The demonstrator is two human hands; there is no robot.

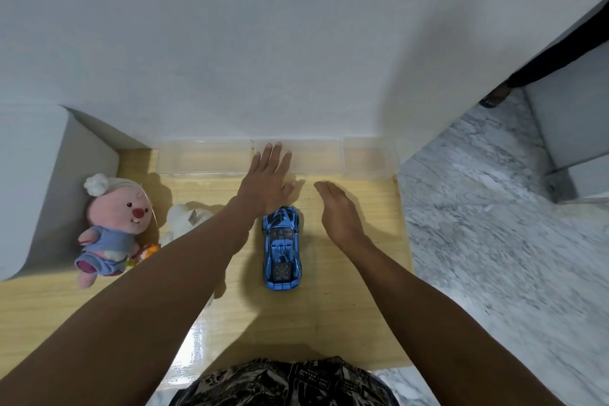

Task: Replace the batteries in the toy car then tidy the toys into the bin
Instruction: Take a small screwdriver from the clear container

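Note:
A shiny blue toy car lies on the wooden table, its nose pointing away from me. My left hand hovers flat with fingers spread just beyond the car's nose, over the edge of a clear plastic bin. My right hand is edge-on to the right of the car, fingers together and extended, holding nothing. A pink plush doll in blue clothes lies at the left. A white plush sits beside it, partly hidden by my left forearm.
Two more clear bins stand along the white wall on either side of the middle one. A white box stands at the left. The table's right edge drops to a marble floor, where another person's foot shows.

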